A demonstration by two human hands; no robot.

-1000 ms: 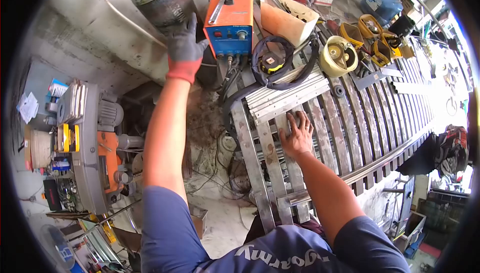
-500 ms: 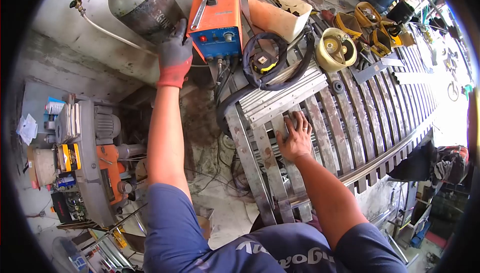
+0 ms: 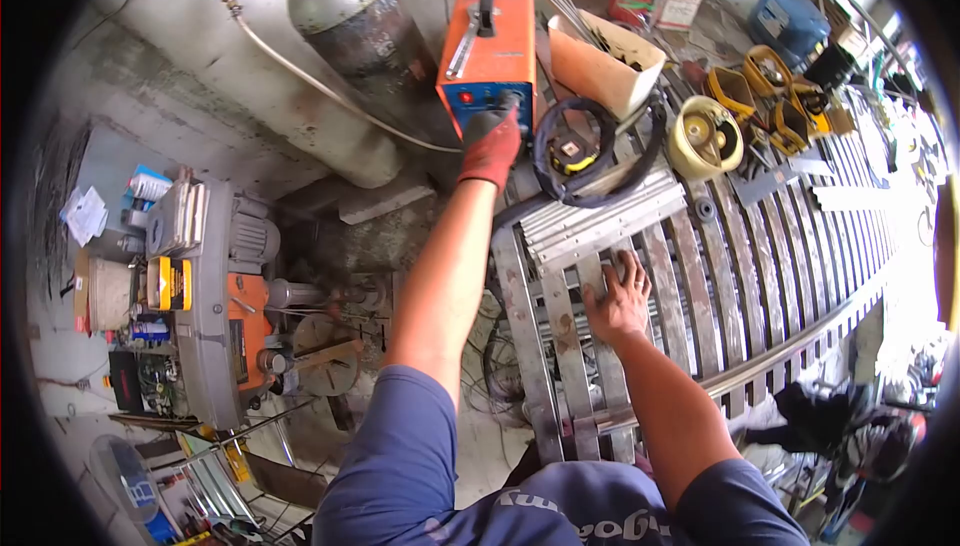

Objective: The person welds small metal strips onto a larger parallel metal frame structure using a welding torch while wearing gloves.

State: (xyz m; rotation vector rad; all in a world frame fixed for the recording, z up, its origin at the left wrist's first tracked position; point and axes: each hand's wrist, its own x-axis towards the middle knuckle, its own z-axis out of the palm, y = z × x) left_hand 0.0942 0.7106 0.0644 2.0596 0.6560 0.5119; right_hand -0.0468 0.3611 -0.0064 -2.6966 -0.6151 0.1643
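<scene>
My left hand, in a red and grey glove, reaches to the blue front panel of an orange welding machine. Its fingers are at the knob on the panel's right side. A wrench lies on top of the machine beside the black handle. My bare right hand rests with spread fingers on the slatted metal table, just below a stack of light metal strips. A black cable is coiled around a yellow and black tape measure.
A gas cylinder with a hose stands behind, left of the machine. Right of the machine are a cream bin of rods, a round cream container and yellow containers. Another machine stands at the left.
My left hand has moved from the cylinder's side to the machine's front panel. The camera view has shifted, so the scene sits further right and lower. My right hand stays on the slats.
</scene>
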